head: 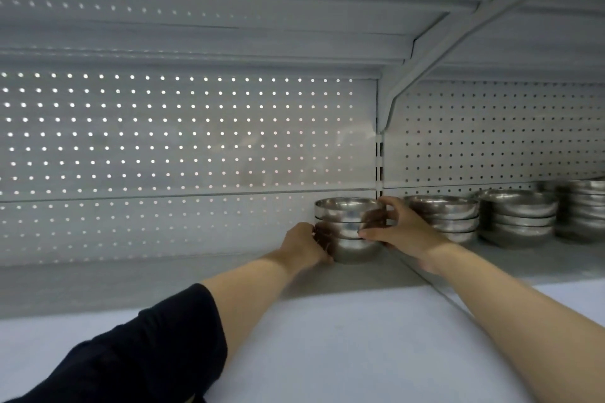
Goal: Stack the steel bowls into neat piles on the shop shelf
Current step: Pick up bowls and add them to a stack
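A single head-worn wide-angle view is given, aimed forward and slightly upward into a shop shelf bay, so that the underside of the upper shelf is seen. The perforated back panel is faced almost squarely and at close range. Both forearms are seen entering from the lower edge.

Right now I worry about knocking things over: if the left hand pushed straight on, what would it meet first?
The left hand already holds the bowl pile; beyond that, probably the pegboard back panel.

left arm: short dark navy sleeve, loose, ends near elbow | right arm: bare, no sleeve visible
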Available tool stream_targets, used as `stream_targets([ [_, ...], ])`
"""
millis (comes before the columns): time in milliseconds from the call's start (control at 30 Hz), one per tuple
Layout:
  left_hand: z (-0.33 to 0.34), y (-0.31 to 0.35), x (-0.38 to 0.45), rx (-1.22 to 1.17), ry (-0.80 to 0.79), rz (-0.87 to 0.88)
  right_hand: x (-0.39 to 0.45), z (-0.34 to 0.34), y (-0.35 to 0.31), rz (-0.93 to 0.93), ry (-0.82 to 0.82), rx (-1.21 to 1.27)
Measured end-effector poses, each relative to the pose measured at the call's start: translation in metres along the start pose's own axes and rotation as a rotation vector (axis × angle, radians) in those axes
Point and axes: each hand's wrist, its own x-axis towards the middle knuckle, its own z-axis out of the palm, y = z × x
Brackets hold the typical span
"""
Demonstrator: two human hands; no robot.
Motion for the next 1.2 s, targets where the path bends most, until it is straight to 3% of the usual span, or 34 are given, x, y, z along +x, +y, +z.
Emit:
stream_targets([
  [433, 0.006, 0.010, 0.000, -0.142, 0.006, -0.065, 0.003, -0.002, 0.001, 0.002, 0.040, -0.006],
  [533, -0.006, 0.005, -0.003, 0.066, -0.003, 0.016, -0.001, 0.000, -0.005, -0.030, 0.062, -0.194],
  [667, -0.053, -0.014, -0.019, -0.100, 0.025, -0.028, -0.012, 0.004, -0.025, -0.166, 0.182, -0.564],
  [733, -0.088, -0.036, -0.037, -0.047, 0.016, -0.024, -0.018, 0.011, -0.042, -0.212, 0.224, -0.634],
  [900, -0.173, -0.106, -0.092, 0.116, 0.091, -0.084, -0.025, 0.064, -0.093, -0.293, 0.005, -0.655],
  [1000, -0.213, -0.146, -0.118, 0.141, 0.152, -0.143, -0.032, 0.127, -0.128, -0.288, -0.123, -0.559],
  [1200, -0.279, -0.220, -0.149, 0.088, 0.192, -0.190, -0.053, 0.263, -0.170, -0.249, -0.290, -0.592],
])
